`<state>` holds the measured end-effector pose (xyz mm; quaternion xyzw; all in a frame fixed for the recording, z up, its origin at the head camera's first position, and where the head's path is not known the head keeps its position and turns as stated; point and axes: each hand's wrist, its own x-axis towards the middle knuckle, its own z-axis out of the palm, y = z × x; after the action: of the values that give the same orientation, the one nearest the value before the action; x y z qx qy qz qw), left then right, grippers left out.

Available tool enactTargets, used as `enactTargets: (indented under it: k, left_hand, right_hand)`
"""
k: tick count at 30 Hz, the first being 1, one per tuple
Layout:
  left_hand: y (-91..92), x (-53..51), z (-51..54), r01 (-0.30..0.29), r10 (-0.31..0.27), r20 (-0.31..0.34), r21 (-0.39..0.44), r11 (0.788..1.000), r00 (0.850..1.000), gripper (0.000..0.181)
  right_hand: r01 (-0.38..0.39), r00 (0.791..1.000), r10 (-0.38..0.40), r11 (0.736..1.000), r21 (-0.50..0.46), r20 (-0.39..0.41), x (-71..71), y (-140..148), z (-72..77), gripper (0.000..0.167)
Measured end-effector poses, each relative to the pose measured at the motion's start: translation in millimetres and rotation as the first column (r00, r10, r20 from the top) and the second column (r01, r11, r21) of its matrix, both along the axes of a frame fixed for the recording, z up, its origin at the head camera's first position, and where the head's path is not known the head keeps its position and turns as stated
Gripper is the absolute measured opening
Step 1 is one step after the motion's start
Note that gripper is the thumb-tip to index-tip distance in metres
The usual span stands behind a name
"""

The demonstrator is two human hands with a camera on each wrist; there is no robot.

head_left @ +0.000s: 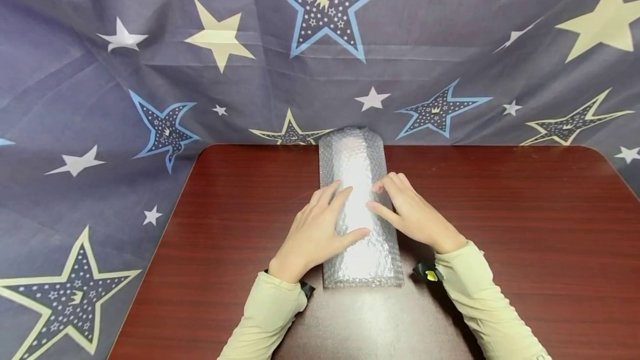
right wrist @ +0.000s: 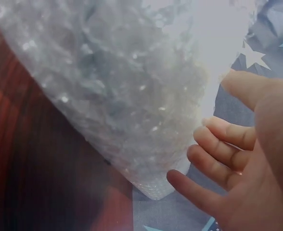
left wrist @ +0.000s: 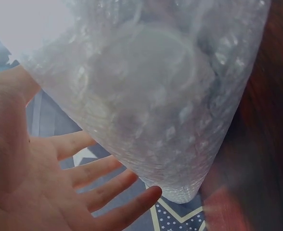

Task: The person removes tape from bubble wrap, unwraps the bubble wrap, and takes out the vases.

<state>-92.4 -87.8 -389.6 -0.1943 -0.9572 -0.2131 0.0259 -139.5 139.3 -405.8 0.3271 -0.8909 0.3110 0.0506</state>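
A long package in clear bubble wrap (head_left: 357, 260) lies lengthwise on the table, its far end by the back edge. A round outline shows faintly through the wrap in the left wrist view; what is inside cannot be made out. My left hand (head_left: 317, 229) touches the left side and top of the package with fingers spread and fairly straight. On the other side, my right hand (head_left: 417, 213) has its fingertips at the package's right side, fingers slightly bent. Neither hand's fingers are wrapped round it.
The dark red wooden table (head_left: 525, 226) extends to both sides of the package. Behind it hangs a grey-blue cloth (head_left: 310, 93) printed with stars, meeting the table's back edge. A black strap with a yellow spot (head_left: 431, 275) is at the right wrist.
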Motion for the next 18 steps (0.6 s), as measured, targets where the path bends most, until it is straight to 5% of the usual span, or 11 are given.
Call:
enactTargets:
  k: [18]
  left_hand:
    - [0.1, 0.7, 0.5, -0.008, 0.008, 0.025, -0.004, 1.0, 1.0, 0.084]
  right_hand:
    - [0.01, 1.0, -0.01, 1.0, -0.023, 0.007, 2.3, -3.7, -0.5, 0.027]
